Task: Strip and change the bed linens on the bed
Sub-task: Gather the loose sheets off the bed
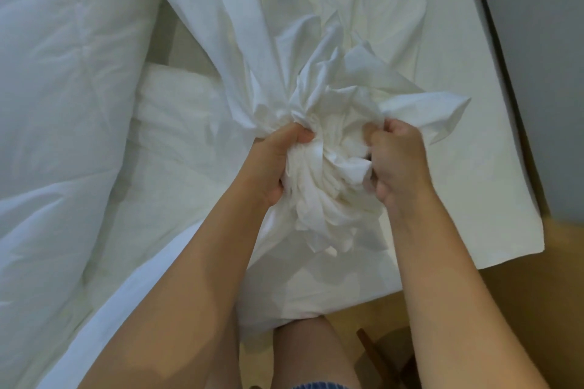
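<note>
A white sheet (pixel 328 167) is gathered into a crumpled bunch in the middle of the view, above the bed. My left hand (pixel 275 161) grips the left side of the bunch, fingers curled into the folds. My right hand (pixel 395 161) grips its right side, with a loose corner of cloth (pixel 436 110) sticking out past the knuckles. The rest of the sheet stretches away toward the top of the view and hangs down against my leg. A white duvet (pixel 63 104) lies bunched on the left part of the bed.
A white pillow (pixel 177 117) lies between the duvet and the sheet. The mattress corner (pixel 505 215) ends at the right, with tan floor (pixel 521 294) beyond it and a grey wall (pixel 543 57) at far right. A wooden piece (pixel 379 354) stands on the floor by my knee.
</note>
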Available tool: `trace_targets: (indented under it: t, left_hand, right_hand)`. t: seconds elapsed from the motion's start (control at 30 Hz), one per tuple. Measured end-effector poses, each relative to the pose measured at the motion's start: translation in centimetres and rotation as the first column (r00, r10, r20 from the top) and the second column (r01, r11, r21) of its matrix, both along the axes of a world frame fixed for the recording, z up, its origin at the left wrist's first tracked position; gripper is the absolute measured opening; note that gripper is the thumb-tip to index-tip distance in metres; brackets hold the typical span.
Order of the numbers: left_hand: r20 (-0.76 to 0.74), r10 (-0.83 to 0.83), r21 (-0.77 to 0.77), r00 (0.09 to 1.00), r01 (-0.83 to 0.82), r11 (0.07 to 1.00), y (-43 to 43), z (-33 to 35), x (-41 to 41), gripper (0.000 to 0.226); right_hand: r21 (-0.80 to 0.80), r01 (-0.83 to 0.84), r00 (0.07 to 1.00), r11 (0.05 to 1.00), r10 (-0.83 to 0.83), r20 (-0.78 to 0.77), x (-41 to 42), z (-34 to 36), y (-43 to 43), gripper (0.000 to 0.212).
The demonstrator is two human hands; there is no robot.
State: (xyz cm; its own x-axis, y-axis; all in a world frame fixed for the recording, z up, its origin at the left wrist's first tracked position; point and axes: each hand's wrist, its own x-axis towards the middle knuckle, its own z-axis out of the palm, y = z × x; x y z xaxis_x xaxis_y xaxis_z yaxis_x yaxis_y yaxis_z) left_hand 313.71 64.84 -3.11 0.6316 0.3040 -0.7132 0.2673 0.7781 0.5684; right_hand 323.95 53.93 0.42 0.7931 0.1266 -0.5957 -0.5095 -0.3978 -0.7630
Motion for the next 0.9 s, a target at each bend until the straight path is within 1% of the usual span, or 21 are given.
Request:
trace_targets:
  t: [0.03,0.07,0.1,0.13,0.2,0.27,0.33,0.4,0.47,0.57,0.63,0.7,0.8,0.9]
  left_hand:
    - [-0.002,0.007,0.022,1.0,-0.007,1.0,0.3,-0.2,-0.3,0.034]
    - [-0.02,0.02,0.031,1.0,-0.019,0.999,0.5,-0.4,-0.7,0.033]
    - [-0.045,0.033,0.015,0.998,-0.033,0.999,0.5,-0.8,-1.3,0.031]
    - [-0.06,0.045,-0.017,0.997,-0.046,0.999,0.4,-1.1,-1.8,0.03]
    - [-0.057,0.057,-0.068,0.997,-0.061,0.996,0.1,-1.5,-2.3,0.031]
    - [-0.034,0.026,-0.057,0.999,-0.027,0.998,0.1,-1.7,-2.3,0.036]
    - [0.004,-0.045,-0.045,0.999,0.045,0.998,0.4,-1.7,-2.1,0.041]
    - [0.057,-0.11,-0.073,0.992,0.114,0.991,0.8,-1.8,-2.1,0.044]
    - [0.1,-0.141,-0.109,0.985,0.151,0.982,0.9,-1.7,-2.0,0.041]
    - [0.158,-0.133,-0.147,0.979,0.156,0.977,0.8,-1.3,-1.5,0.029]
    - [0.174,-0.121,-0.158,0.977,0.149,0.976,0.7,-1.0,-1.3,0.024]
    - [0.143,-0.103,-0.18,0.984,0.128,0.975,0.8,-0.8,-1.2,0.022]
    - [0.076,-0.141,-0.18,0.987,0.153,0.972,1.2,-0.5,-0.7,0.02]
    - [-0.002,-0.16,-0.19,0.987,0.157,0.969,1.1,-0.5,-0.3,0.027]
  right_hand:
    - [-0.02,0.013,0.997,1.0,-0.012,0.076,1.3,0.7,-0.3,0.021]
    - [-0.061,-0.006,0.987,0.998,0.016,0.161,2.9,1.4,-0.7,0.022]
    - [-0.096,-0.051,0.976,0.994,0.07,0.207,4.2,2.1,-1.0,0.021]
    - [-0.115,-0.112,0.97,0.987,0.134,0.202,4.9,2.5,-1.1,0.02]
    - [-0.132,-0.272,0.952,0.953,0.287,0.107,4.1,1.9,-0.8,0.018]
    - [-0.139,-0.386,0.92,0.912,0.391,0.008,1.6,0.3,-0.2,0.013]
    - [-0.128,-0.431,0.902,0.893,0.427,-0.055,-0.1,-0.9,0.1,0.025]
    - [-0.118,-0.441,0.897,0.89,0.435,-0.072,-0.3,-1.4,0.3,0.029]
    - [-0.145,-0.481,0.876,0.865,0.48,-0.048,-0.3,-1.7,0.8,0.033]
    - [-0.217,-0.558,0.815,0.801,0.578,0.034,-0.8,-1.8,1.6,0.024]
    - [-0.23,-0.572,0.799,0.788,0.598,0.063,-1.1,-1.8,1.8,0.016]
    - [-0.267,-0.597,0.764,0.757,0.638,0.099,-1.4,-1.6,1.9,0.016]
    - [-0.401,-0.639,0.654,0.657,0.738,0.168,-1.9,-1.7,1.9,0.018]
    - [-0.458,-0.66,0.579,0.596,0.792,0.196,-2.2,-1.6,2.0,0.011]
